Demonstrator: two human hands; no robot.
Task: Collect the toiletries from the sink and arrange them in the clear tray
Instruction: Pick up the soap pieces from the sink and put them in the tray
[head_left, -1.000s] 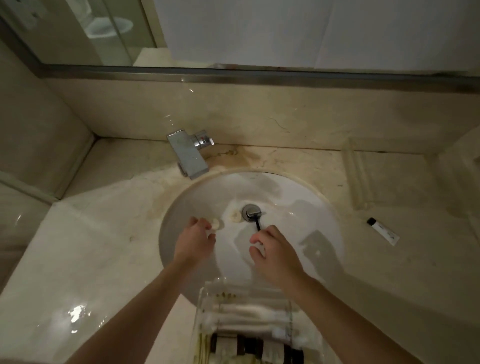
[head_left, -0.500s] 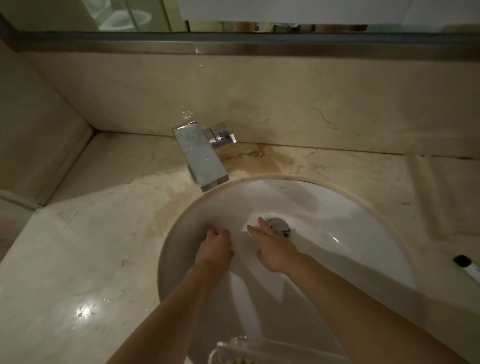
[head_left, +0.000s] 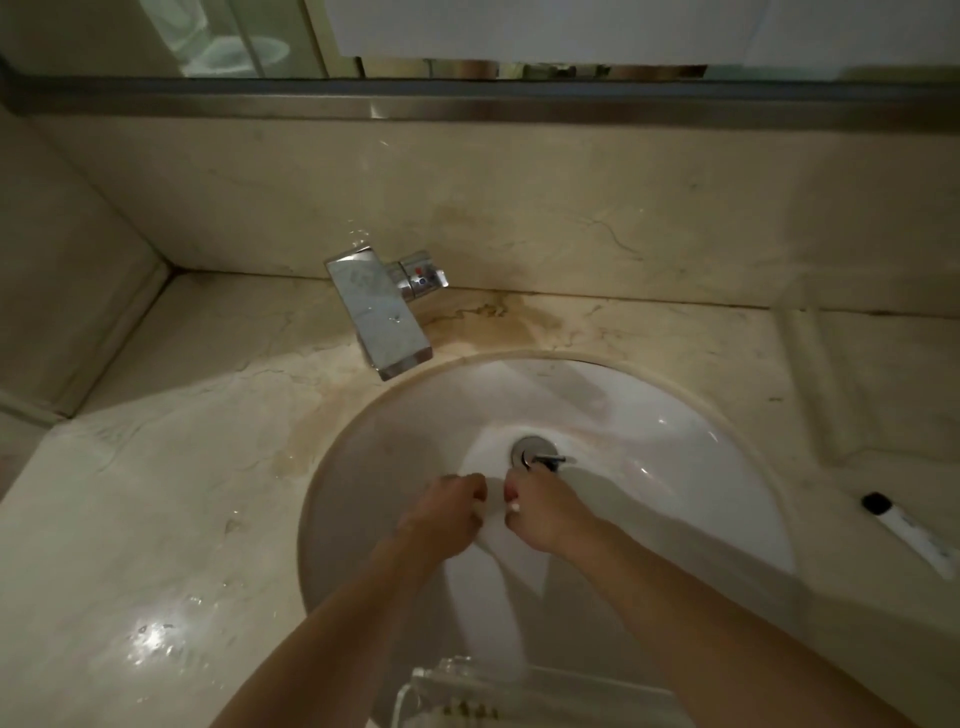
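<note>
Both hands are low in the white sink (head_left: 675, 415), just in front of the metal drain (head_left: 530, 449). My left hand (head_left: 447, 514) has its fingers curled, with a small pale item (head_left: 480, 508) at the fingertips. My right hand (head_left: 543, 514) is curled too and pinches a small white item (head_left: 514, 508); most of it is hidden by the fingers. A thin dark and silver piece (head_left: 553, 460) lies at the drain's right side. The clear tray (head_left: 457, 686) shows only its far rim at the bottom edge, below my forearms.
A square chrome tap (head_left: 379, 322) overhangs the basin's far left rim. A white tube with a black cap (head_left: 909, 538) lies on the marble counter (head_left: 156, 519) to the right. Water drops glisten on the counter at left. A mirror runs along the wall above.
Both hands went from reaching with straight fingers near the drain to curled fingers around small white items. The view moved closer and lower, leaving only the tray's far rim visible.
</note>
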